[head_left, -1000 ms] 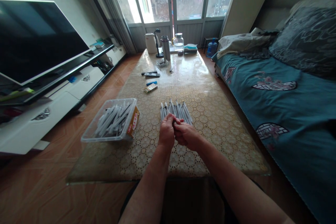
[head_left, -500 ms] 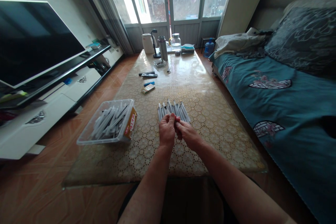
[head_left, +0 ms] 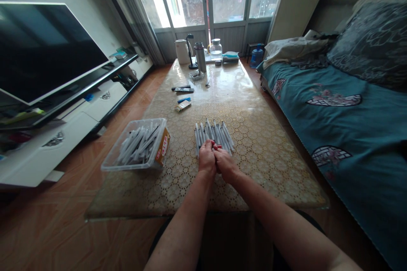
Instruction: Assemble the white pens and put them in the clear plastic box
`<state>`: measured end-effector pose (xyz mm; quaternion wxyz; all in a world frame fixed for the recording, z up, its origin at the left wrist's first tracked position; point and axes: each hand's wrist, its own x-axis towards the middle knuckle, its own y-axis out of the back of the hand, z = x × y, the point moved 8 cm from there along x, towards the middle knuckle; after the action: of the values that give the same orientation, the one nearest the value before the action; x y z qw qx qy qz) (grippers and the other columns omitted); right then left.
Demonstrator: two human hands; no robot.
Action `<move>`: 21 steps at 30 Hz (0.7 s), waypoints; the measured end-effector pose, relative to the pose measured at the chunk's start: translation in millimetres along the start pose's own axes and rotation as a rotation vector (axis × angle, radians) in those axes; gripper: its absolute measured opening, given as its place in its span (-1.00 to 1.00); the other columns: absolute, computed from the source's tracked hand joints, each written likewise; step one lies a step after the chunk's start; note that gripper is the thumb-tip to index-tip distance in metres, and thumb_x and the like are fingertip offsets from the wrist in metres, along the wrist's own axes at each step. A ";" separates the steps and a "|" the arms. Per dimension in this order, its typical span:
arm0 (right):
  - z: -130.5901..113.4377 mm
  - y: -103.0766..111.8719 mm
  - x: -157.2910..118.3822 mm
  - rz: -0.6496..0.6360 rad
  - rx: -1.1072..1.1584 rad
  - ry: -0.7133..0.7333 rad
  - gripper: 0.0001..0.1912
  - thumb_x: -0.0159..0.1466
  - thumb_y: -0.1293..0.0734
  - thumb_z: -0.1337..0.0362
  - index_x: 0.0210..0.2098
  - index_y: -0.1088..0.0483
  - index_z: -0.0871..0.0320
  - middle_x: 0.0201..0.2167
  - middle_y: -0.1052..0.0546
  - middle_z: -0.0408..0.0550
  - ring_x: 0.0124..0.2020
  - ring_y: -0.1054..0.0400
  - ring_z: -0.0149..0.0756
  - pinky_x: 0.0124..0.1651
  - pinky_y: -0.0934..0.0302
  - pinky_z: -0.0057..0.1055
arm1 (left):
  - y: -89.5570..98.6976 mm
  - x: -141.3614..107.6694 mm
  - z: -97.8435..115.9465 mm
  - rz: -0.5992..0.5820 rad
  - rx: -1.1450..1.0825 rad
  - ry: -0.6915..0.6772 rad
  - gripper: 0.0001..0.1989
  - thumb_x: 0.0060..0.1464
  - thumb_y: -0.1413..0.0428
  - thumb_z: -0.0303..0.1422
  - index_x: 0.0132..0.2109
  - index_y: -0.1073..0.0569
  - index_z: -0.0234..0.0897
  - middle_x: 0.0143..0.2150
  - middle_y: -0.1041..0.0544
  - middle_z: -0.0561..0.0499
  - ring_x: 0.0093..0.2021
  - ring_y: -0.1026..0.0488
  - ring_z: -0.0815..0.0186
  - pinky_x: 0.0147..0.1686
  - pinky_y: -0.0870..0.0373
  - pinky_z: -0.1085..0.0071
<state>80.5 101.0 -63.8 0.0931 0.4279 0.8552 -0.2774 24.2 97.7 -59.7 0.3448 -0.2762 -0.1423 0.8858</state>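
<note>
Several whitish pens (head_left: pixel 214 131) lie side by side in a row on the patterned tabletop (head_left: pixel 254 169). At the near edge of the row, my left hand (head_left: pixel 207 156) and my right hand (head_left: pixel 224 163) are pressed together, fingers closed and touching. Whatever may be between the fingers is hidden. To the left stands a clear plastic box (head_left: pixel 161 146) with an orange label, filled with more pens (head_left: pixel 138 144) in a loose heap.
Farther up the table are a cigarette-like packet (head_left: pixel 183 106), a blue lighter (head_left: pixel 184 100), a remote (head_left: pixel 184 89), a glass ashtray (head_left: pixel 197 76), a thermos (head_left: pixel 200 57), a kettle (head_left: pixel 182 51) and a glass jug (head_left: pixel 216 49). A bed (head_left: pixel 318 101) flanks the right side.
The whole view has shifted slightly, with the table things a little farther right in the picture. My hands have drawn slightly toward me, uncovering more of the pen row.
</note>
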 end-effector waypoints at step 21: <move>-58.6 45.9 -7.2 -0.001 0.068 0.100 -0.65 0.03 -0.44 0.09 -0.42 -0.28 0.19 -0.68 -0.29 -0.29 -0.76 0.05 -0.64 -0.73 0.24 -0.63 | -25.5 -34.9 8.3 -0.628 -0.129 0.522 -0.80 -0.03 -0.15 -0.48 -0.19 -0.40 -0.31 -0.52 -0.37 0.08 -0.60 -0.30 0.53 -0.63 -0.16 0.63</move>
<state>125.5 150.6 -30.5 0.0357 0.4437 0.8490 -0.2848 54.2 91.5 -28.1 0.6050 -0.4559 -0.1826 0.6267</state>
